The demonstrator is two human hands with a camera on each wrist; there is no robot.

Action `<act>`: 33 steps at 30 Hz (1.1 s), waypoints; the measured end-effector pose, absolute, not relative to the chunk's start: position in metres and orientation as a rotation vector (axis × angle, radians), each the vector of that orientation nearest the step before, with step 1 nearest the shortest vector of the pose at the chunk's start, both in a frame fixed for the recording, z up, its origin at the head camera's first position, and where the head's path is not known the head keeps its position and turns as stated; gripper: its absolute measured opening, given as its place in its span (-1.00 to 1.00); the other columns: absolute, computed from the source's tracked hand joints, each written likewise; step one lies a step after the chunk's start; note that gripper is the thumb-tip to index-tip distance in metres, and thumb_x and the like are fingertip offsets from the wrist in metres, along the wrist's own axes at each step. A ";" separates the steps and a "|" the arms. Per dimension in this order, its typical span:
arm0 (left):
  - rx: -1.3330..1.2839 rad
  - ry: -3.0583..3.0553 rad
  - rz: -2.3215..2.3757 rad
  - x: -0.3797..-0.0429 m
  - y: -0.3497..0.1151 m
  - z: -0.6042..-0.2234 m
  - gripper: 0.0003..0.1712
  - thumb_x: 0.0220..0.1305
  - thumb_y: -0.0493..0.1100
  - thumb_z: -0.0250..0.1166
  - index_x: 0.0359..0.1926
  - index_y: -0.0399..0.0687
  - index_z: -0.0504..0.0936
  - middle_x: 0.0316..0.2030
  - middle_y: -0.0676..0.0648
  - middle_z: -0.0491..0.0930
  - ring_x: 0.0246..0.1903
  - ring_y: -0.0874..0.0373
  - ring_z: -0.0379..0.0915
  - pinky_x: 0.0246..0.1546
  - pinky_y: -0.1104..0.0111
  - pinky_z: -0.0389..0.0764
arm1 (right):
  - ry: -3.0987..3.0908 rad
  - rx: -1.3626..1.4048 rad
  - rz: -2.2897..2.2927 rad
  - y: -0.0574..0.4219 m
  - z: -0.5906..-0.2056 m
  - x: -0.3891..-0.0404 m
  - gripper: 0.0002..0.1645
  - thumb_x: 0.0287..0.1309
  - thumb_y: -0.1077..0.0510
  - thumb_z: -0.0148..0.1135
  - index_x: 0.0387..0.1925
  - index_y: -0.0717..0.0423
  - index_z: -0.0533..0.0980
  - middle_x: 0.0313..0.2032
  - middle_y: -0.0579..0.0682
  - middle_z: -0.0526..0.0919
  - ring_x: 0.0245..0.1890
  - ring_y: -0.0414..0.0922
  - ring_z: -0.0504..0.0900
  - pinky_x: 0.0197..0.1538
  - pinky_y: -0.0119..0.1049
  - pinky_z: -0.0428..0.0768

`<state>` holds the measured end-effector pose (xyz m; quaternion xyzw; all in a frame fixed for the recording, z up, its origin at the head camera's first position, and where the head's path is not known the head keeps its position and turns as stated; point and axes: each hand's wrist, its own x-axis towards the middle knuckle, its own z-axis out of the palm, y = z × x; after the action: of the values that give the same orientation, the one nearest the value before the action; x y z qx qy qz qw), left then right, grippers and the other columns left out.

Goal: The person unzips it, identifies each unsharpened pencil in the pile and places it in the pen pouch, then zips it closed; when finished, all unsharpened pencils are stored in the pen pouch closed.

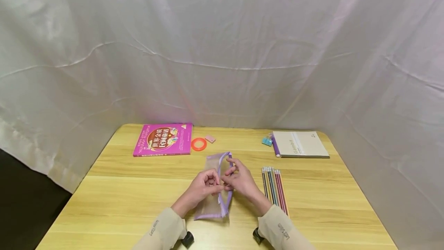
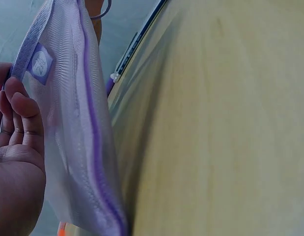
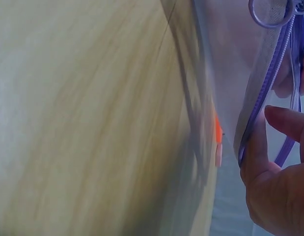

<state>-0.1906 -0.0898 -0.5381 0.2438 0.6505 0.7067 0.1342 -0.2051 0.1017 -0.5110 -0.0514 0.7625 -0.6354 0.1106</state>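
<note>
A see-through mesh zipper pouch [image 1: 211, 207] with purple edging stands between both hands over the table, its zippered mouth parted. My left hand [image 1: 202, 186] pinches one edge of the mouth between thumb and curled fingers; a small purple label shows beside the fingertips in the left wrist view. On the other side, my right hand [image 1: 241, 180] holds the opposite zipper edge, with thumb and finger about it in the right wrist view. A zipper pull ring [image 3: 269, 14] hangs near the top there. The pouch's inside is only partly visible.
Several pencils [image 1: 272, 186] lie right of the pouch, close to the right forearm. Farther back are a pink book [image 1: 163, 139], an orange ring [image 1: 199, 144], a pink eraser-like block [image 1: 210, 139], blue binder clips [image 1: 267, 141], a notebook [image 1: 301, 144] and a purple pen [image 1: 275, 146].
</note>
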 end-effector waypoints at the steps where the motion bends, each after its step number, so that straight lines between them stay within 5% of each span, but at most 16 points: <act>1: 0.712 1.889 2.047 -0.191 -0.090 -0.538 -0.72 0.26 -0.37 0.36 -0.25 -0.50 0.42 -0.43 0.06 0.55 -0.49 0.32 0.46 -0.43 0.53 0.54 | 2.232 -0.148 -1.873 0.102 -0.510 -0.205 -0.12 0.18 0.45 0.38 0.48 0.22 0.25 -0.11 0.25 0.54 -0.46 -0.13 0.69 -0.34 -0.16 0.79; 19: 0.703 1.858 2.051 -0.189 -0.088 -0.536 -0.72 0.26 -0.38 0.35 -0.24 -0.52 0.40 -0.47 0.09 0.56 -0.50 0.32 0.47 -0.42 0.53 0.54 | 2.262 -0.170 -1.849 0.122 -0.495 -0.200 -0.18 0.21 0.40 0.39 0.46 0.19 0.30 -0.06 0.24 0.56 -0.38 -0.01 0.75 -0.27 -0.11 0.80; 26: 0.683 1.855 2.059 -0.187 -0.086 -0.540 -0.72 0.26 -0.38 0.36 -0.23 -0.52 0.42 -0.44 0.08 0.56 -0.49 0.31 0.49 -0.42 0.52 0.58 | 2.407 -0.087 -1.789 0.173 -0.479 -0.198 -0.28 0.23 0.35 0.38 0.41 0.17 0.39 -0.07 0.21 0.58 -0.29 0.12 0.75 -0.19 -0.07 0.80; 33: 0.638 1.861 2.041 -0.187 -0.088 -0.548 -0.68 0.26 -0.34 0.38 -0.21 -0.52 0.43 -0.42 0.06 0.56 -0.46 0.28 0.50 -0.39 0.50 0.60 | 2.552 0.021 -1.674 0.246 -0.483 -0.196 -0.29 0.28 0.32 0.34 0.42 0.28 0.34 -0.05 0.24 0.58 -0.34 0.04 0.73 -0.20 -0.09 0.80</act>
<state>-0.1868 -0.0883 -0.5477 0.2225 0.6488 0.7115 0.1527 -0.1957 0.2463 -0.4825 0.0068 0.8353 -0.5479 0.0447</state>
